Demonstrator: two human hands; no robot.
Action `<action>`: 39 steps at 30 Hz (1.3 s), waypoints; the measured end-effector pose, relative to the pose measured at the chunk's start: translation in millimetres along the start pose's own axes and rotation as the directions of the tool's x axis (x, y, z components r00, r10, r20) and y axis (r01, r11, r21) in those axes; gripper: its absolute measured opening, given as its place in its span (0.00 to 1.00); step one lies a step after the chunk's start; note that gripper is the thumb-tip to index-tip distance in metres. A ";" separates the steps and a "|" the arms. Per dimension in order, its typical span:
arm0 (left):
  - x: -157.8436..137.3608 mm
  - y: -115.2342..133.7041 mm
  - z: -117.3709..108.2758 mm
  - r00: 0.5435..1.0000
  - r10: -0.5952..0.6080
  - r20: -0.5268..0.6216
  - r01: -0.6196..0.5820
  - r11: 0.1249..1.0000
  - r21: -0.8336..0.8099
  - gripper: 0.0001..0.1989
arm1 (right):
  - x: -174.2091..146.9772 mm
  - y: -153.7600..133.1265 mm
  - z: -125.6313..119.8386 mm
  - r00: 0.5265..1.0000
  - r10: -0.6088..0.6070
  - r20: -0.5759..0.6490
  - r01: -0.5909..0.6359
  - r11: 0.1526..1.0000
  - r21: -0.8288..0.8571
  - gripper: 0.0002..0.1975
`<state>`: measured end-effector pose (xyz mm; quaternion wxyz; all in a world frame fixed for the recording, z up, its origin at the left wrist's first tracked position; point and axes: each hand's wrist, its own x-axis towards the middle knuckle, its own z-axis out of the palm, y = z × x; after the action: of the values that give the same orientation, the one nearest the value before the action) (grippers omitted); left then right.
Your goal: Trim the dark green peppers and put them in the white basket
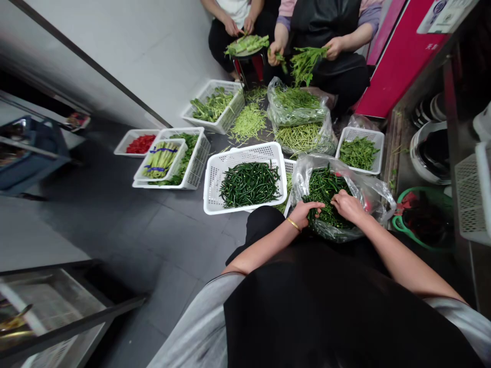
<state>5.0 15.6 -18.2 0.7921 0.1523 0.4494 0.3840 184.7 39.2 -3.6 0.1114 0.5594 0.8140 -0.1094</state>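
Thin dark green chili peppers (326, 185) fill a clear plastic bag (303, 174) that stands opened in front of my knees. My left hand (305, 213), with a gold bracelet at its wrist, is closed on green chili peppers at the bag's near left side. Opposite it, my right hand (347, 205) pinches at a green chili pepper over the heap; the exact piece is too small to make out. Left of the bag sits a white perforated basket (212, 184) with a pile of green chili peppers (250, 184) in it.
Two people sit opposite, one with leafy stems (307, 64) in hand. Cut green pieces (248, 121) lie on the floor. White baskets of greens (195, 166) and a tray of red pieces (121, 145) stand left. At right are a green basin (401, 225) and metal shelving.
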 end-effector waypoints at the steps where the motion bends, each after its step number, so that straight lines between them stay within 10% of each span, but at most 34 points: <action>1: 3.1 -1.2 2.3 1.000 0.022 -0.005 -0.022 1.000 0.009 0.12 | -7.1 -1.1 -1.7 0.999 -0.026 -0.020 0.026 0.999 0.026 0.17; 10: 1.1 4.1 23.4 0.919 0.393 -0.019 -0.383 0.905 0.182 0.23 | -4.7 -2.8 -9.9 0.986 0.036 0.162 -0.081 0.956 0.281 0.20; 15: -15.4 19.4 -1.4 0.946 0.318 -0.069 -0.313 0.947 0.065 0.26 | 34.9 -18.7 -16.8 0.989 0.060 -0.138 -0.050 0.996 0.072 0.26; 21: -12.0 19.7 -9.2 0.975 0.200 -0.092 -0.187 0.973 0.139 0.19 | 49.5 -12.7 -13.3 0.993 -0.117 0.033 0.119 0.992 -0.040 0.19; 26: 3.0 16.8 5.9 0.913 0.403 0.068 -0.393 0.821 0.413 0.15 | -2.9 11.3 -7.3 0.993 -0.105 -0.063 0.112 0.984 0.137 0.22; 32: 7.2 12.7 19.2 0.913 0.301 0.273 -0.403 0.765 0.503 0.15 | -29.4 20.2 -6.4 0.982 -0.147 -0.117 0.184 0.628 0.756 0.31; 39: -9.9 16.8 0.0 0.988 0.136 0.066 -0.144 0.980 0.139 0.26 | 35.5 19.4 -4.4 0.994 0.072 -0.077 -0.050 0.965 0.256 0.19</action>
<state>-5.8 19.3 -2.4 0.7623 0.2511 0.4415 0.4011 190.2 78.8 -11.2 0.0072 0.5982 0.7796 -0.1851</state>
